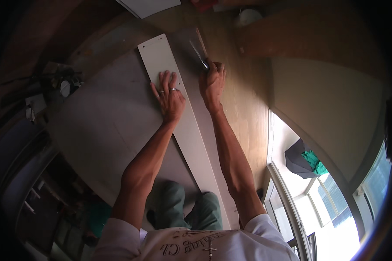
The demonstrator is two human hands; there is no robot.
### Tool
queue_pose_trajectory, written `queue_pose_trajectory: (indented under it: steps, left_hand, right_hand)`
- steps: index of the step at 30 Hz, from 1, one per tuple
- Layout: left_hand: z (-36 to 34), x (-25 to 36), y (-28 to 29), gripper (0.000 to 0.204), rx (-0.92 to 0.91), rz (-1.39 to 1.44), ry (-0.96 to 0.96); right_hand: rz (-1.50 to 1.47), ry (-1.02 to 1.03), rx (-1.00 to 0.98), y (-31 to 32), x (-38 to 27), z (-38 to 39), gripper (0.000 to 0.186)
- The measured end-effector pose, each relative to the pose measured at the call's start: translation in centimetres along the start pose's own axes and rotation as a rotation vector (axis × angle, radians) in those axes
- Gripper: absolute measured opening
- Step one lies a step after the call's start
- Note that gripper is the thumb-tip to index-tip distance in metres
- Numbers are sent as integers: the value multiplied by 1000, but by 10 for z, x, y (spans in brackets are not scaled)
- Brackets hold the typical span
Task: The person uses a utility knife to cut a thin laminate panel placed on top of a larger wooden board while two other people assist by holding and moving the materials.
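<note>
My left hand (170,96) lies flat on a long pale board (189,132), fingers spread, with rings on some of them. Small holes show near the board's far end. Under this board is a wide grey-mauve sheet (104,104). To the right, my right hand (214,82) is closed round a slim tool with a thin shiny edge (199,54), which looks like a knife blade. It points away from me, close to the sheet's far right edge. My fist hides the tool's handle, so its exact kind is unclear.
Wooden flooring (244,100) runs along the right. A dark cluster of small items (63,85) sits beyond the sheet's left edge. A white panel (148,6) lies at the top. An umbrella-like dark shape with green cloth (313,161) stands by the bright doorway at right.
</note>
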State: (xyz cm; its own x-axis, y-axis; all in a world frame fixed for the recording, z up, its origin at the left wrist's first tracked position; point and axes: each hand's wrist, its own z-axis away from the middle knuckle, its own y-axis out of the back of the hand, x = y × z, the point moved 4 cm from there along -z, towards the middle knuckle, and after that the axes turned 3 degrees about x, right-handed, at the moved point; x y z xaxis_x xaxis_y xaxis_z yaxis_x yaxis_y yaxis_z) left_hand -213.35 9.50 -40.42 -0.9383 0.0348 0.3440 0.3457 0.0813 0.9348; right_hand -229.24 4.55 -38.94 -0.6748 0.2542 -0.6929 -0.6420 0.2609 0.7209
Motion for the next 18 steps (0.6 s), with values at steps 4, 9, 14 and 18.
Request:
queue_pose_trajectory:
  steps: [4,9,14,18]
  left_hand:
    - [0,0,1,65,2,3,-2]
    - [-1,0,0,68,-7,10,5]
    - [-1,2,0,69,-10,16,11]
    - [0,-2,-2,70,9,-8,5]
  right_hand:
    - [11,-12,-23,1,-4,1,45]
    - [-4,-10,-35,2,-4,2,46]
    - [51,24,-7,0,-4,5,48]
    - [8,-16,-10,1,-7,4,48]
